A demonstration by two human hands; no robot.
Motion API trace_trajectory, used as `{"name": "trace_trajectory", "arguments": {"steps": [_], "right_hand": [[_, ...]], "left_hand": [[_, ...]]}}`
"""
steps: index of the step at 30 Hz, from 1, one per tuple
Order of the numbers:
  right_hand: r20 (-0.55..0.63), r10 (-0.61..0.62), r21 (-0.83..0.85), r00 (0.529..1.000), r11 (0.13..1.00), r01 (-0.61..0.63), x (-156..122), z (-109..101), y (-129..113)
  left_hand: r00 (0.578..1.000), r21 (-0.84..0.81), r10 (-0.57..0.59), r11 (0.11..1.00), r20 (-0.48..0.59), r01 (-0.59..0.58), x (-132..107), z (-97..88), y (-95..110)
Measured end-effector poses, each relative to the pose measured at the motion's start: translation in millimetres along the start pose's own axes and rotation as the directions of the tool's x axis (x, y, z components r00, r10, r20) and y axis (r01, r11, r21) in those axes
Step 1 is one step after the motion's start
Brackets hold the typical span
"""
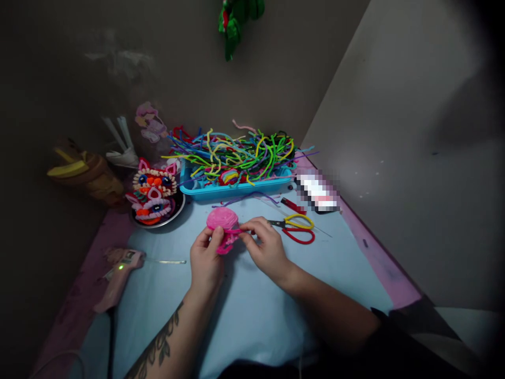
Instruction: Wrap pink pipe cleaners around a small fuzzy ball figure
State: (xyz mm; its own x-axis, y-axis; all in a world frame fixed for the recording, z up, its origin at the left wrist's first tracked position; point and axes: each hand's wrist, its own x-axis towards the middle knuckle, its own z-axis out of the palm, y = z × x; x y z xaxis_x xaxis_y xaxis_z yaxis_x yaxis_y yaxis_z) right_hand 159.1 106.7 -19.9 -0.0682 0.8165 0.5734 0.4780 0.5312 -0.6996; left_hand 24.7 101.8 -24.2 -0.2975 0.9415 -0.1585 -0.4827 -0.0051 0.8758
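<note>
The left hand [207,258] grasps the bright-pink, rounded piece of coiled fuzzy stem [222,218] from below, its thumb pressed on the near side. The right hand [268,250] pinches a narrow bright-pink fuzzy strand [236,230] between thumb and fingers at the right edge of the piece. The piece is held above the middle of the light-blue covered worktop [260,316], with loose pink ends below the rounded part. For good control, the left thumb should hold the coil steady with light pressure, since the pile probably flattens if squeezed; the right hand should guide the strand close to the coil, keeping its tension even and avoiding sharp kinks. The scissors with yellow and red handles [286,225] lie just beyond the right hand; the right wrist is best kept clear of them. To the left, the pink glue gun [123,273] shows a lit green indicator, so its tip should be treated as hot and the left forearm kept away. Beyond the piece stands the blue plastic tray [240,190], heaped with multicoloured fuzzy stems [252,152]; sleeves and fingers should not catch their projecting ends.
</note>
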Motion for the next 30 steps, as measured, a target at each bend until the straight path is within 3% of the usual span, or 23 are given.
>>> {"name": "trace_trajectory", "arguments": {"steps": [9,22,30], "right_hand": [[0.043,-0.137,-0.140,0.990,0.980,0.142,3.8,-3.1,-3.9],[-0.025,-0.103,-0.186,0.994,0.978,0.097,6.8,-7.3,-3.3],[-0.032,-0.067,-0.155,0.997,0.986,0.061,6.2,-7.2,-0.8]], "left_hand": [[0.997,0.025,-0.028,0.999,0.072,0.026,-6.2,2.4,-1.8],[0.989,0.132,-0.062,0.990,0.137,0.044,-4.4,-0.9,-3.2],[0.989,0.136,-0.080,0.989,0.121,0.063,-3.5,-4.0,-7.4]]}}
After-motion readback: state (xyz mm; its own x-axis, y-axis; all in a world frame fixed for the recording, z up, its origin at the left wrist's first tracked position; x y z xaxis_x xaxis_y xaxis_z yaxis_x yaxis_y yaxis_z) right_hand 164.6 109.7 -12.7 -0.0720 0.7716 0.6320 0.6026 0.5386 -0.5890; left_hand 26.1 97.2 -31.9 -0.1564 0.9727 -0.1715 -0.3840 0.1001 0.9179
